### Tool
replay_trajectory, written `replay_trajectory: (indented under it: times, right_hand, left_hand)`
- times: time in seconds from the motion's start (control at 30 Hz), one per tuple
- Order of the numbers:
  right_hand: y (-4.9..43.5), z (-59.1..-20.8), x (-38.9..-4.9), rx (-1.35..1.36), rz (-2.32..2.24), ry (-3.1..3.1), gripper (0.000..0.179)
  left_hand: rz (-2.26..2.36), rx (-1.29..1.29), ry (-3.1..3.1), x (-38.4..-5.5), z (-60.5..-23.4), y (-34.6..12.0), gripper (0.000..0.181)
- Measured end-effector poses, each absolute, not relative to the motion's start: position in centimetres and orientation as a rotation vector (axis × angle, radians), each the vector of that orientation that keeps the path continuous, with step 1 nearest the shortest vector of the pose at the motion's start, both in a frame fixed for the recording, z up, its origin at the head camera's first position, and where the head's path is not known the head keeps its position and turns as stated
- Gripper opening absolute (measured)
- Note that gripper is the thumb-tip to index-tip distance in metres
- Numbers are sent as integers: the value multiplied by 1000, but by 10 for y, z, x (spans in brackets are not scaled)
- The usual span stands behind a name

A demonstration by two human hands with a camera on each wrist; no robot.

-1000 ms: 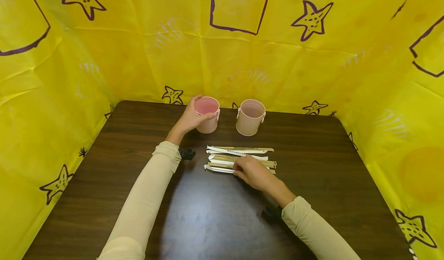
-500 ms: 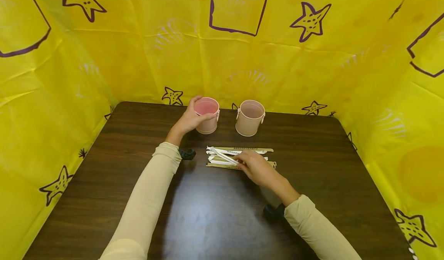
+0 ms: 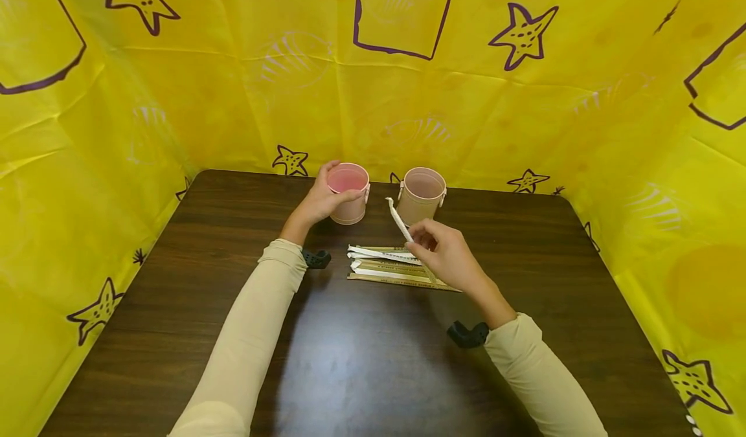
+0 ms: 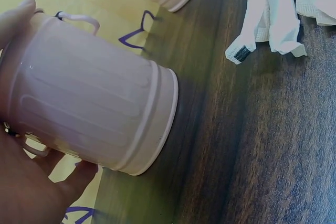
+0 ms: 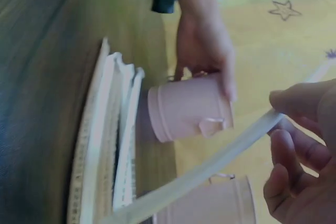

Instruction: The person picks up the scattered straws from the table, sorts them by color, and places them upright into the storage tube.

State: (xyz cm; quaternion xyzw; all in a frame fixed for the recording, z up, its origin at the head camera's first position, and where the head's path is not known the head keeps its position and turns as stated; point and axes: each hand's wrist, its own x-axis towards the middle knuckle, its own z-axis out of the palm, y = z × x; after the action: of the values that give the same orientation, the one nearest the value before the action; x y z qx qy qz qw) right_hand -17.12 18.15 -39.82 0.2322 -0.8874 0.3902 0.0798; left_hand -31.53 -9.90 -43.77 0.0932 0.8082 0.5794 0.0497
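My left hand (image 3: 319,197) grips a small pink bucket (image 3: 350,213) by its upper part, thumb across the near side of the rim. The bucket stands upright on the table at the back, and its ribbed wall (image 4: 89,98) fills much of the left wrist view. With thumb and fingertips, my right hand (image 3: 449,252) pinches one white paper-wrapped straw (image 3: 398,220) above the table, its bent far end pointing up toward the buckets. Below that hand lies a row of several white and brown wrapped straws (image 3: 379,273), partly hidden by it.
A second bucket (image 3: 415,209), more beige, stands to the right of the pink one, with small handles at its sides. The dark wooden table (image 3: 233,230) ends at yellow cloth walls (image 3: 233,100) behind and at both sides.
The right hand has taken a white straw from the near side of the row and raised it, turning its tip toward the buckets. The left hand stays on the pink bucket.
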Motion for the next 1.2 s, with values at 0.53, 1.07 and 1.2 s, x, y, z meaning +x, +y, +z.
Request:
replay_trajectory:
  times: [0.53,1.07,1.2]
  right_hand:
    - [167,-366,-200,327,1731,-2219,25]
    - [132,-350,-247,251,1853,-1818,12]
    - [125,-354,-259,250,1937,-1764,13]
  left_hand:
    - [1778,267,2425,-315,-439,-97,101]
    - [1776,283,2430,-316,-440,-101,103]
    - [1782,293,2419,-316,-439,-101,103]
